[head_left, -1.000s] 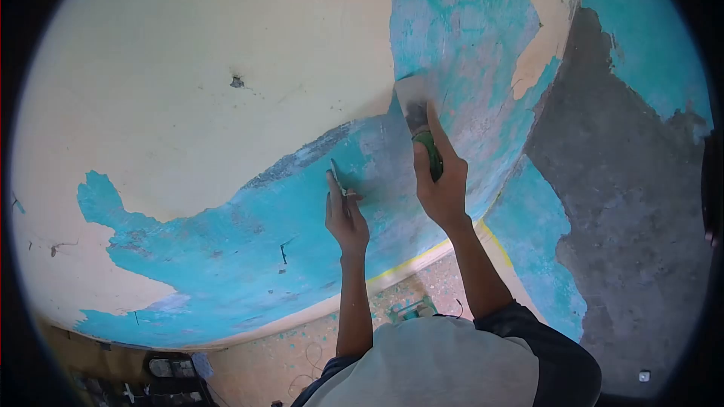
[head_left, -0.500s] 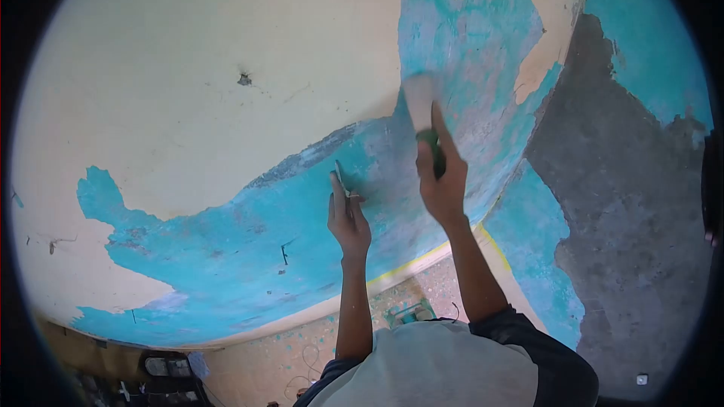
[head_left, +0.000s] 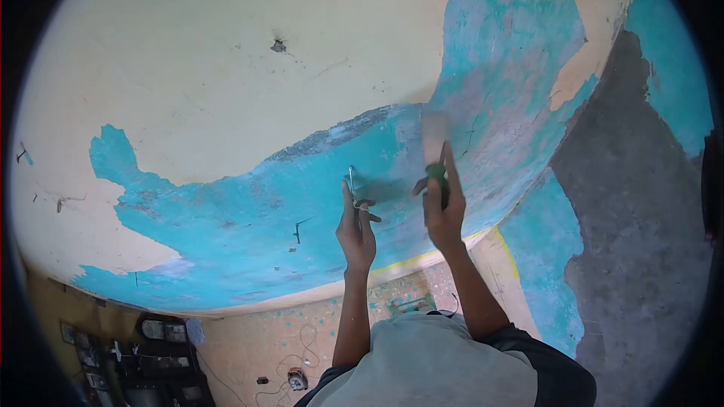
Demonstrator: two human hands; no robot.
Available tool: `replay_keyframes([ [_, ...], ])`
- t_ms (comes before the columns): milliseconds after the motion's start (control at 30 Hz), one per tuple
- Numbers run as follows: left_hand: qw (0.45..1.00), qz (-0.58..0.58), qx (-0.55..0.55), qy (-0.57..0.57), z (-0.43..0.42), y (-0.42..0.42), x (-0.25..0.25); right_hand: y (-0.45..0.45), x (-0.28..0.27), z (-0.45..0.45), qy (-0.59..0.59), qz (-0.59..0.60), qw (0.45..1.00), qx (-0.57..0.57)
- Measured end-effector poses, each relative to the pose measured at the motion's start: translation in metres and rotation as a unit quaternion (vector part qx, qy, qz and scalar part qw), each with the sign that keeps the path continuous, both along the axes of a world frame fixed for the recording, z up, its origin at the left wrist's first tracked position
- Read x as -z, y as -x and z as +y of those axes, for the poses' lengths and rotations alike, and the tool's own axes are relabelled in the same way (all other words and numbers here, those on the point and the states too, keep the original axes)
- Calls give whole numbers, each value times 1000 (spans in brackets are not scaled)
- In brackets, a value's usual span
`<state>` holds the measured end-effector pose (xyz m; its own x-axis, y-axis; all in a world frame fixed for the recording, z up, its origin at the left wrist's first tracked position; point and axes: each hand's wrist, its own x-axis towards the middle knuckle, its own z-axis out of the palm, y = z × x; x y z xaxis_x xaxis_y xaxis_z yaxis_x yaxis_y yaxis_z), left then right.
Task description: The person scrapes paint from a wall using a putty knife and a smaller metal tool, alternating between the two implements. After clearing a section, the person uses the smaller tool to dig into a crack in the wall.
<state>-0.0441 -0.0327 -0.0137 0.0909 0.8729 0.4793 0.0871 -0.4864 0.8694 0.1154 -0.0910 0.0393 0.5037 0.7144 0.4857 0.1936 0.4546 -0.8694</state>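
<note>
My right hand (head_left: 445,215) is closed around the green handle of a scraper (head_left: 435,136). Its pale, wide blade is blurred and lies over the bare blue part of the wall (head_left: 256,234). To its left, my left hand (head_left: 357,237) is held up before the wall with curled fingers around a thin metal piece (head_left: 351,179). A light string-like bit hangs by those fingers; the metal's lower end is hidden. Cream paint (head_left: 196,68) covers the upper wall, with a ragged edge against the blue.
A dark metal hook (head_left: 297,232) juts from the wall at left. The adjoining wall (head_left: 626,203) at right has grey and blue patches. Paint flakes, a green frame-like object (head_left: 411,304), a cable and a small device (head_left: 297,378) lie on the floor. Dark furniture (head_left: 151,362) stands lower left.
The scraper and my right hand have moved down the wall. My left hand is slightly lower too. The view has shifted, so the wall sits further right and higher.
</note>
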Motion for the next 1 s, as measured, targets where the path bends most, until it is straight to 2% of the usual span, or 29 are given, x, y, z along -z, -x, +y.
replay_keyframes([
  [67, 999, 11, 3, -35, 5, 4, 11, -5, -26, 7, -55, -24, 997, 43],
  [167, 998, 32, -5, -49, 7, 8, 12, 0, -22, 5, -40, 12, 999, 30],
  [267, 997, 70, -20, -27, 6, 11, 5, 4, 1, 2, -34, -27, 998, 42],
  [367, 996, 75, -29, -26, 9, 10, 12, 4, 3, 0, -36, -13, 999, 35],
  [467, 998, 54, -27, -10, 6, 6, 7, -8, -38, 5, -70, -14, 996, 59],
  [600, 997, 66, -42, -8, 6, 3, 8, -11, -23, 0, -41, -6, 998, 42],
  [700, 998, 51, -41, 5, 4, 0, 9, -11, 1, -6, -42, -59, 995, 67],
  [767, 997, 60, -55, -13, 6, -1, 14, -13, 10, -13, -6, -36, 999, -8],
  [867, 994, 64, -57, -66, 9, -2, 21, -13, -17, -12, -17, -11, 998, -57],
  [1000, 997, 53, -49, -42, 5, -6, 19, -14, -34, -15, -29, 52, 995, -83],
])
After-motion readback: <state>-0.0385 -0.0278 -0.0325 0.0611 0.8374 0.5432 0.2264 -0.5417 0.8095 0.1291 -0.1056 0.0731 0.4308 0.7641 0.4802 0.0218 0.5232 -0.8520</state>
